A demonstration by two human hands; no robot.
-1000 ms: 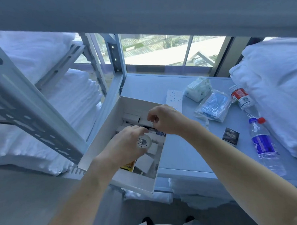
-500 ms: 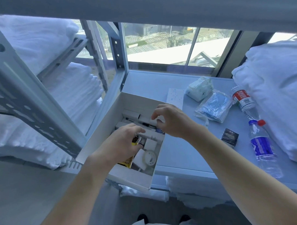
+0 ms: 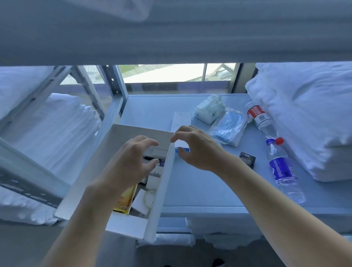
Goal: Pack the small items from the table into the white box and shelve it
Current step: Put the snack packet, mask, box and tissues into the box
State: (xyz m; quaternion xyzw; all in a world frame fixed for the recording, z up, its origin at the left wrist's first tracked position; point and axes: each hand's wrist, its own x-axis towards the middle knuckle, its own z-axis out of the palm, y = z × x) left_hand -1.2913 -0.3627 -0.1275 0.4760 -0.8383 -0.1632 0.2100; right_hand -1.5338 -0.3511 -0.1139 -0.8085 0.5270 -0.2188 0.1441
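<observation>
Neither hand has hold of anything that I can make out: the left hand [image 3: 132,160] hovers over the white box [image 3: 119,139] with fingers loosely curved and thumb spread, empty as far as I can see, and the right hand [image 3: 197,148] sits just past the box's right wall, fingers bent over a small white and blue pack [image 3: 181,146] on the table [image 3: 203,188], close to it but not clearly pinching it. The box hangs partly over the table's near left corner, and inside it lie small white cartons, a yellow packet [image 3: 125,199] and a round white piece [image 3: 150,197]. On the table to the right lie a speckled carton [image 3: 181,119], a white pouch [image 3: 209,109], a blue bag [image 3: 228,127], a dark sachet [image 3: 247,159] and two bottles [image 3: 282,169]. To my eye the step in hand is fetching the next item, and the pack under the right fingers looks the nearest. I would take it by its long edges, lift it over the wall and set it flat among the cartons. The left hand would do well to steady the box, since its overhang looks like it could tip under a push. The soft bags seem likely to need flattening to fit.
</observation>
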